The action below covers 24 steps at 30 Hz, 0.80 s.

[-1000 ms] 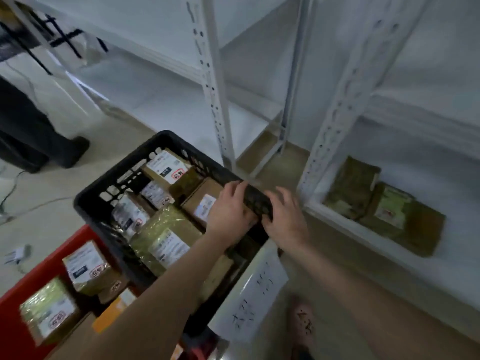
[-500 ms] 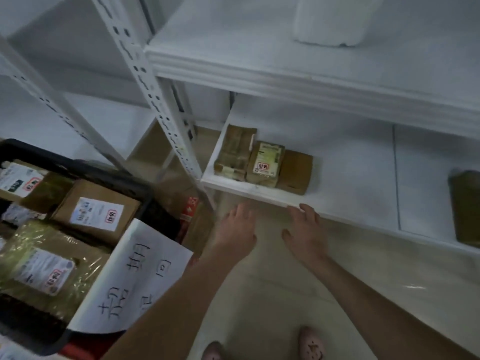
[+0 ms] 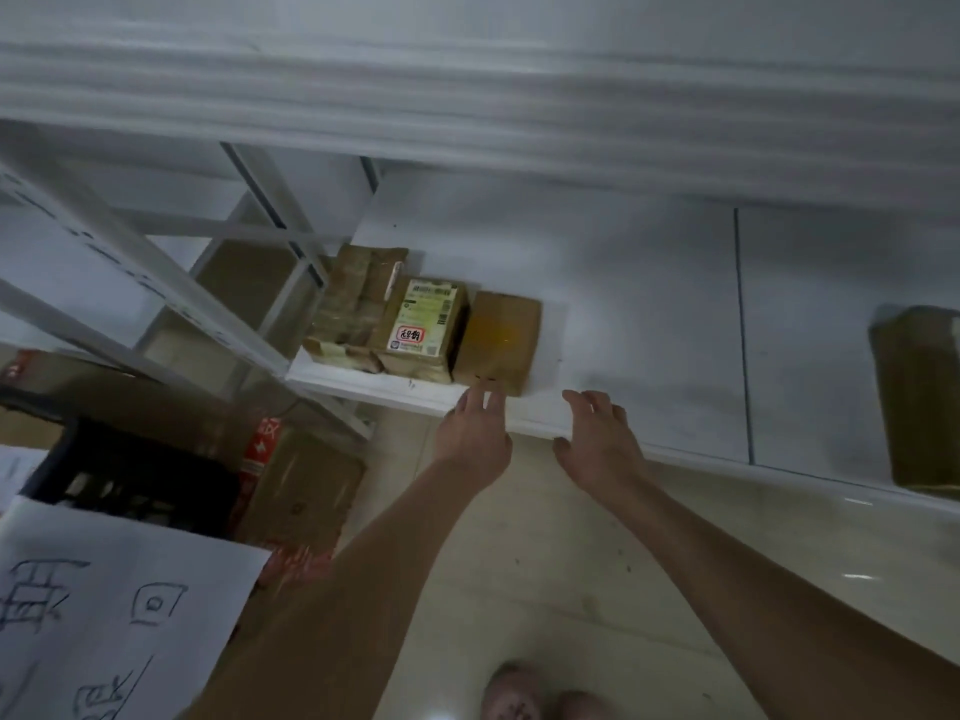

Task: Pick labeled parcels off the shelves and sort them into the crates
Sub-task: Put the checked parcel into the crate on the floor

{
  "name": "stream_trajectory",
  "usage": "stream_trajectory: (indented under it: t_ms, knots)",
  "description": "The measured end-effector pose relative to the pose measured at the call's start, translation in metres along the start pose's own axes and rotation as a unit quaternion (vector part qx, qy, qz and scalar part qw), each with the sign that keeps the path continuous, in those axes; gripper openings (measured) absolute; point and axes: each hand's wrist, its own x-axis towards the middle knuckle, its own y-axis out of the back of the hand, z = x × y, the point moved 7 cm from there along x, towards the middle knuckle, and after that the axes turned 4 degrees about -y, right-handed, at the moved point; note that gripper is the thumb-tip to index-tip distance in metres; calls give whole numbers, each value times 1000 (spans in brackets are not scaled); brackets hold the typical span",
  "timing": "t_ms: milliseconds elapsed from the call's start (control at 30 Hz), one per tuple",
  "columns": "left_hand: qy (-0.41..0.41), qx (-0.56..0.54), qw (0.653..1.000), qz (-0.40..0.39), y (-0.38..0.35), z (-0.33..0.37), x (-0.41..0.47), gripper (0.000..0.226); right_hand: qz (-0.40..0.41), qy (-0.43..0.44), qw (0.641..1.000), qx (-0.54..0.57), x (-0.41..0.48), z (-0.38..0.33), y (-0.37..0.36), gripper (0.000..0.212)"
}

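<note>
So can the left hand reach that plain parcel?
Probably yes: the left hand is open at the shelf edge, just before the plain parcel, with nothing between them.

The left grip and right grip, fingers loosely spread, are hovering at the near edge of the white shelf. Just beyond the left grip, three brown cardboard parcels are lying side by side, the middle one white-labelled.
</note>
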Motion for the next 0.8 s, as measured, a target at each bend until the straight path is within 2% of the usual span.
stream_trajectory:
  t_ms: [100, 200, 300, 400, 533, 633, 700, 733, 800]
  knots:
    - [7, 21, 1000, 14, -6, -8, 41, 68, 1, 13, 999, 34, 33, -4, -21, 60]
    - [15, 60, 998, -11, -24, -13, 75, 69, 10, 15, 997, 79, 61, -3, -37, 58]
    - [16, 123, 992, -39, -46, -12, 93, 69, 19, -7, 990, 137, 81, 6, -46, 54]
    - [15, 133, 990, -38, -62, -8, 94, 68, 24, -40, 979, 199, 94, 23, -47, 50]
    - [-42, 121, 992, -18, -58, 9, 87, 57, 15, -114, 954, 276, 98, 49, -44, 49]
    - [-73, 24, 995, 60, -34, 15, 89, 52, 12, -149, 936, 318, 100, 59, -41, 51]
    - [-40, -13, 991, 128, -13, 5, 101, 58, 10, -141, 934, 329, 104, 57, -41, 54]
    - [-3, -23, 992, 124, -10, -3, 108, 61, 7, -132, 930, 342, 106, 54, -41, 56]
    - [81, -61, 993, 66, -13, -19, 121, 65, -16, -110, 914, 389, 108, 42, -45, 59]
